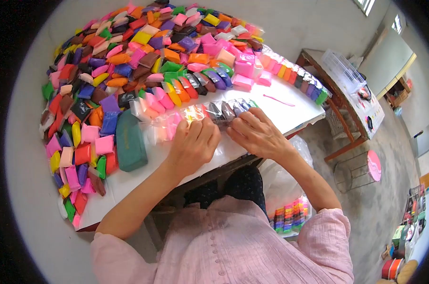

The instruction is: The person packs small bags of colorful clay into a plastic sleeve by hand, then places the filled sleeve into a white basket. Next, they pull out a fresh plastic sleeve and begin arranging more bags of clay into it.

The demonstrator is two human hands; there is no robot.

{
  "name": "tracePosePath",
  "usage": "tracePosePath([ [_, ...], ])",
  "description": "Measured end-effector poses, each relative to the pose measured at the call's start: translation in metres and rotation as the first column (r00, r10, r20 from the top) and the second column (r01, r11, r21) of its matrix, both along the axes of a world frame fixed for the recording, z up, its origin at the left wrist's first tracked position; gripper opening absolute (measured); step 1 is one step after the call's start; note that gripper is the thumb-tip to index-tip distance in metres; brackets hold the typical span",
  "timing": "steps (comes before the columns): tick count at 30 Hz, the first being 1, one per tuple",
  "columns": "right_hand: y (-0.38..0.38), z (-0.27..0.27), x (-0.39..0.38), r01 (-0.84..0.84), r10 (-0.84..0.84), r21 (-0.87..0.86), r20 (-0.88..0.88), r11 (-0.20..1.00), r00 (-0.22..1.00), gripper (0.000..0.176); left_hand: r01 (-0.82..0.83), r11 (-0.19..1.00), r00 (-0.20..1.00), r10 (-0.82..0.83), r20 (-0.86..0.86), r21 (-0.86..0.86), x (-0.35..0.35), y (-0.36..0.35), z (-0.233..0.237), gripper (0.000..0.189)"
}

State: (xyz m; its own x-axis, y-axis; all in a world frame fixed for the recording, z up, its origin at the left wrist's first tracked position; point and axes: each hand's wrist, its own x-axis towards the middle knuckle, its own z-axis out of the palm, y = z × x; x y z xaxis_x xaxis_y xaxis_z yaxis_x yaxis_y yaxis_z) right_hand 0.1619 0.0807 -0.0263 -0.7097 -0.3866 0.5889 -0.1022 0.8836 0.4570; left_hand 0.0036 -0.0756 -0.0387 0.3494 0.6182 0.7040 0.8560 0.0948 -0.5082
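Observation:
A clear plastic sleeve (pixel 215 110) with a row of small coloured packets inside lies along the near edge of the white tabletop. Its packets run from pale pink through red and dark brown to blue and green. My left hand (pixel 195 141) is closed, with its fingertips pinching the near edge of the sleeve around the middle. Close by on the right, my right hand (pixel 255 134) also has curled fingers on the sleeve's near edge, below the dark and blue packets. The fingertips of both hands are partly hidden.
A large heap of coloured packets (pixel 124 61) covers the table's far and left sides. Behind the sleeve is another packet row (pixel 188 89). A green case (pixel 130 141) stands left. A pink strip (pixel 278 100) lies right; a bag of packed rows (pixel 290 214) sits below the table.

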Motion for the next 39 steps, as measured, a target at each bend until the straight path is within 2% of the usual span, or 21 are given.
tracePosePath([
  [6, 0.003, -0.004, 0.001, 0.031, -0.032, 0.047, 0.021, 0.998, 0.999, 0.019, 0.046, 0.993, 0.996, -0.037, 0.084, -0.107, 0.001, -0.015, 0.001, 0.022],
  [9, 0.005, -0.005, -0.001, 0.029, -0.03, 0.044, 0.012, 0.999, 0.999, 0.019, -0.167, 0.981, 0.962, 0.183, 0.202, -0.094, 0.022, -0.016, 0.004, 0.02],
  [12, 0.005, -0.004, -0.001, 0.035, -0.036, 0.052, 0.028, 0.998, 0.999, 0.019, -0.364, 0.863, 0.86, 0.456, 0.228, -0.351, 0.036, -0.011, 0.017, 0.021],
  [15, 0.008, -0.004, 0.0, 0.042, -0.046, 0.073, 0.055, 0.996, 0.997, 0.02, -0.394, 0.873, 0.832, 0.472, 0.291, -0.288, 0.023, 0.009, 0.02, 0.023],
  [18, 0.01, -0.005, 0.0, 0.05, -0.056, 0.08, 0.07, 0.996, 0.996, 0.022, -0.242, 0.967, 0.938, 0.253, 0.239, -0.074, 0.008, 0.013, 0.031, 0.031],
  [21, 0.011, -0.004, 0.001, 0.058, -0.066, 0.076, 0.095, 0.995, 0.993, 0.024, -0.114, 0.981, 0.914, 0.165, 0.371, -0.158, -0.008, 0.017, 0.015, 0.06],
  [24, 0.012, -0.004, 0.004, 0.074, -0.079, 0.046, 0.118, 0.996, 0.99, 0.026, -0.056, 0.958, 0.842, 0.198, 0.502, -0.283, -0.015, 0.014, 0.007, 0.061],
  [26, 0.014, -0.006, 0.007, 0.08, -0.082, 0.022, 0.122, 0.997, 0.989, 0.023, -0.023, 0.959, 0.823, 0.179, 0.54, -0.284, -0.014, 0.012, 0.011, 0.061],
  [29, 0.015, 0.003, 0.018, 0.118, -0.139, 0.109, 0.202, 0.987, 0.97, 0.022, -0.004, 0.96, 0.81, 0.166, 0.562, -0.279, -0.016, 0.011, 0.011, 0.062],
  [32, 0.006, 0.014, 0.029, 0.063, -0.012, -0.235, 0.212, 0.97, 0.977, 0.033, 0.002, 0.96, 0.8, 0.166, 0.577, -0.278, -0.016, 0.012, 0.011, 0.062],
  [35, -0.002, 0.019, 0.017, 0.011, -0.028, -0.289, -0.056, 0.957, 0.998, 0.047, 0.01, 0.963, 0.796, 0.154, 0.586, -0.268, -0.015, 0.011, 0.011, 0.063],
  [36, -0.009, 0.024, 0.009, 0.077, -0.091, -0.319, -0.028, 0.945, 0.995, 0.054, 0.013, 0.965, 0.797, 0.148, 0.585, -0.263, -0.015, 0.011, 0.011, 0.064],
  [39, -0.016, 0.023, -0.024, 0.135, -0.185, -0.343, -0.118, 0.93, 0.976, 0.071, 0.005, 0.968, 0.808, 0.144, 0.571, -0.251, -0.017, 0.012, 0.008, 0.064],
])
